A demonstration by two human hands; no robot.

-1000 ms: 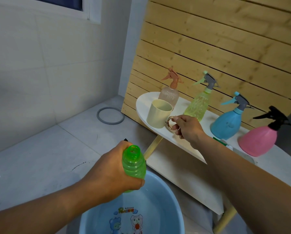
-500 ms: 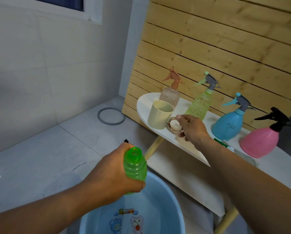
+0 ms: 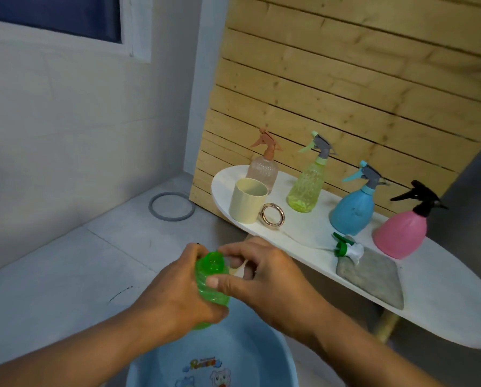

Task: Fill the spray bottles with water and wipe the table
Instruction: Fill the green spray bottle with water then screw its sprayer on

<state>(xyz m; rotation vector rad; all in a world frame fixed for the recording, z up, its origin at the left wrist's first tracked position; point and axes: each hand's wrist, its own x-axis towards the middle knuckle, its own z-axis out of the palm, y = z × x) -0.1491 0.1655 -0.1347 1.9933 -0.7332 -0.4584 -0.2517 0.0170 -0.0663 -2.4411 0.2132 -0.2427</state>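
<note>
Gripping the green bottle (image 3: 210,286) round its ribbed body, the left hand (image 3: 175,297) holds it upright over the blue basin (image 3: 233,356), open neck uppermost. Right hand (image 3: 264,277): alongside, thumb pressed on the bottle's shoulder, fingers curled near the neck. Bottle translucent, capless; its green spray head (image 3: 345,247) lies on the bench (image 3: 443,303), to the right, nearer the right hand.

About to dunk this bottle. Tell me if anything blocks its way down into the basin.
Nothing visible does. The green bottle, held in the left hand with the right hand at its neck, hangs right above the blue basin, with nothing between them.
</note>
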